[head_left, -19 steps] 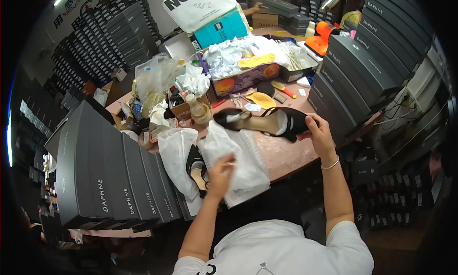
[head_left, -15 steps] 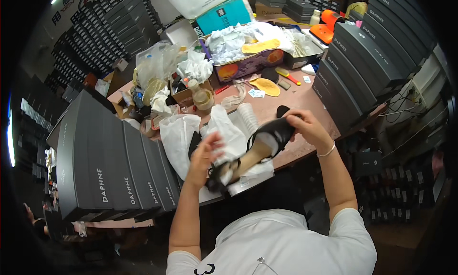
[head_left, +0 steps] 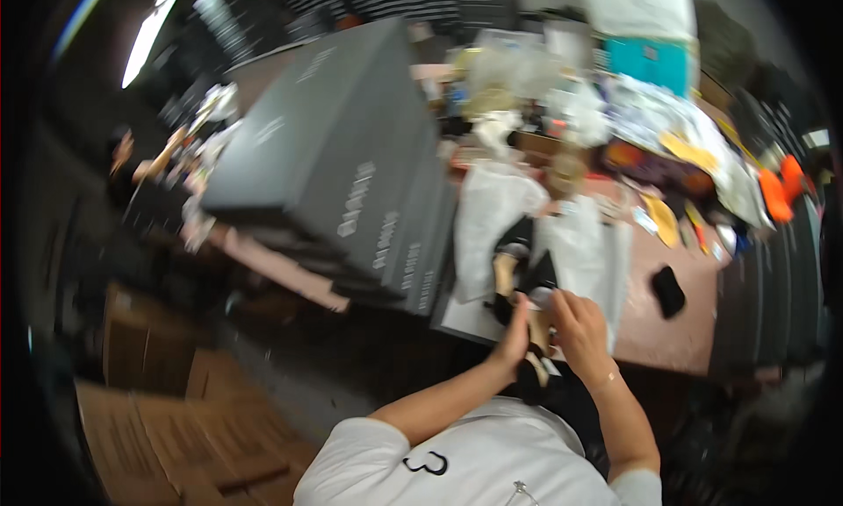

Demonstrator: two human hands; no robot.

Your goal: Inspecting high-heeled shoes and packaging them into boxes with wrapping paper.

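Between my two hands is a black pointed-toe shoe (head_left: 538, 330) with a beige insole, toe pointing away from me and heel end toward my body. My right hand (head_left: 581, 332) has its fingers closed around the shoe's front part. Along its left side presses my left hand (head_left: 514, 341), closed on it, with the fingers partly hidden. A second black shoe (head_left: 505, 273) with a beige insole rests just beyond my left hand on white wrapping paper (head_left: 492, 208), in an open box (head_left: 470, 320) at the table's front edge. The picture is blurred by motion.
Stacked dark grey shoe boxes (head_left: 307, 164) stand left; more (head_left: 773, 304) rise at the right. On the pink table (head_left: 676, 335) lie a black pad (head_left: 668, 292) and a yellow insole (head_left: 660, 221). Cardboard cartons (head_left: 149, 418) stand lower left. A person (head_left: 132, 159) is at the far left.
The view has swung left, so the table appears farther right. The held shoe has come nearer my body and turned toe-away. My left hand, free before, now grips it too.
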